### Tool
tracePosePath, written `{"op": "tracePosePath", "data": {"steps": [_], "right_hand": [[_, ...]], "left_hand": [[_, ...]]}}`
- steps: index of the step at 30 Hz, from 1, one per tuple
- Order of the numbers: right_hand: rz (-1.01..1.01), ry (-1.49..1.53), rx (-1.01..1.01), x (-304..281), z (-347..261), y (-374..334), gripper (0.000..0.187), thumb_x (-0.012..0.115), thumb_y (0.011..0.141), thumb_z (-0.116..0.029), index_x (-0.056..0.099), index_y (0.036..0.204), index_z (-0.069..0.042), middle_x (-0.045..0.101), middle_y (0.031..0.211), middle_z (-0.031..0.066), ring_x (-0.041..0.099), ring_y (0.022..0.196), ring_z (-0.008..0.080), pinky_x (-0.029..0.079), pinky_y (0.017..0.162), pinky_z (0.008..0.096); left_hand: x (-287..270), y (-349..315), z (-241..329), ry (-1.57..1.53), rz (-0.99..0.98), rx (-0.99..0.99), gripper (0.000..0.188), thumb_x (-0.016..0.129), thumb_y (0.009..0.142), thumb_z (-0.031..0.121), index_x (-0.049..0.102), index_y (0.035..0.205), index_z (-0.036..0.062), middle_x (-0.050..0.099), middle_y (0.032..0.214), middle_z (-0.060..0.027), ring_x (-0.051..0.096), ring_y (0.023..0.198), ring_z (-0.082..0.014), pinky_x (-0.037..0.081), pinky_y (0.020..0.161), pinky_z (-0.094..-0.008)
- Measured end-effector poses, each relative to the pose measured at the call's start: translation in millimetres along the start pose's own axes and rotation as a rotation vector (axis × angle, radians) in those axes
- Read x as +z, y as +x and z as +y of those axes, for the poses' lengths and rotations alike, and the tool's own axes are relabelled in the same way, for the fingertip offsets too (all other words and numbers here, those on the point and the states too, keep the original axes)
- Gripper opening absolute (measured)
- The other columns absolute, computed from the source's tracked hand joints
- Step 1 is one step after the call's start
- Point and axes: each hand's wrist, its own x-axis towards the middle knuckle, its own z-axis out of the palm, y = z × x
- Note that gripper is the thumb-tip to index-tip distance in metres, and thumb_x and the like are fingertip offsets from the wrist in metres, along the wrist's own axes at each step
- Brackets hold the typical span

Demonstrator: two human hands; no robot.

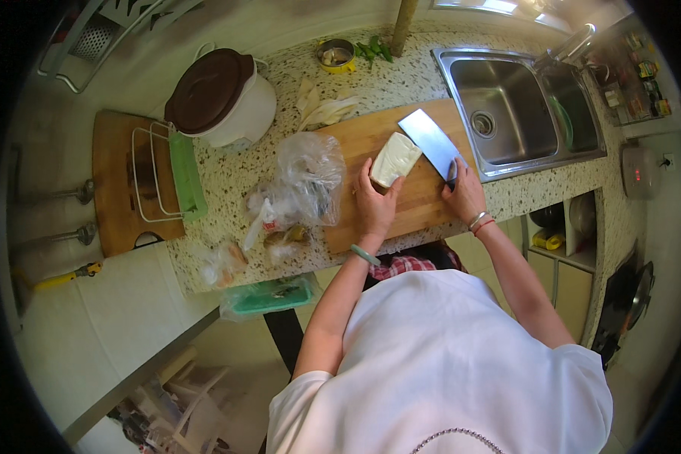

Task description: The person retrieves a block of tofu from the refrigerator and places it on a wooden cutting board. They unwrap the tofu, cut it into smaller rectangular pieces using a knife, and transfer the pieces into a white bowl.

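A pale, cream-white block of tofu (396,160) rests on the wooden cutting board (415,212). My left hand (378,203) grips its near end, with the thumb on one side and the fingers on the other. In my right hand (466,194) is a cleaver (431,142), held by its dark handle, which my fingers partly hide. The broad, shiny blade points away from me and lies low over the board, close along the tofu's right side.
Left of the board lies a crumpled clear plastic bag (308,170). Farther left stand a white pot with a brown lid (212,91) and a green rack (187,178). A yellow bowl (337,57) and green peppers (374,50) sit at the back. The steel sink (499,106) is at the right.
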Motion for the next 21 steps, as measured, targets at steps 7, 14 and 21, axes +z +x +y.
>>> {"op": "tracePosePath", "data": {"steps": [7, 14, 21], "right_hand": [[0.091, 0.163, 0.068, -48, -7, -3, 0.047, 0.068, 0.083, -0.011, 0.053, 0.128, -0.011, 0.060, 0.111, 0.0159, 0.064, 0.088, 0.0404, 0.054, 0.073, 0.0464], [-0.234, 0.333, -0.043, -96, -53, -6, 0.028, 0.063, 0.088, -0.014, 0.066, 0.115, -0.009, 0.069, 0.102, 0.0172, 0.066, 0.090, 0.0363, 0.054, 0.076, 0.0431], [-0.351, 0.335, -0.050, -99, -52, -15, 0.027, 0.062, 0.089, -0.017, 0.067, 0.114, -0.006, 0.070, 0.092, 0.0178, 0.068, 0.084, 0.0357, 0.054, 0.074, 0.0425]], "left_hand": [[16, 3, -29, -0.246, 0.117, -0.129, 0.060, 0.082, 0.079, 0.029, 0.054, 0.125, 0.0019, 0.059, 0.116, -0.0182, 0.054, 0.109, -0.0342, 0.044, 0.095, -0.0434], [13, 7, -15, -0.328, 0.086, -0.184, 0.049, 0.079, 0.084, 0.015, 0.052, 0.122, 0.0001, 0.060, 0.112, -0.0098, 0.058, 0.099, -0.0161, 0.050, 0.084, -0.0294], [17, 7, -21, -0.369, 0.112, -0.185, 0.047, 0.080, 0.083, 0.015, 0.054, 0.120, 0.0018, 0.059, 0.108, -0.0085, 0.058, 0.094, -0.0157, 0.050, 0.082, -0.0295]]}}
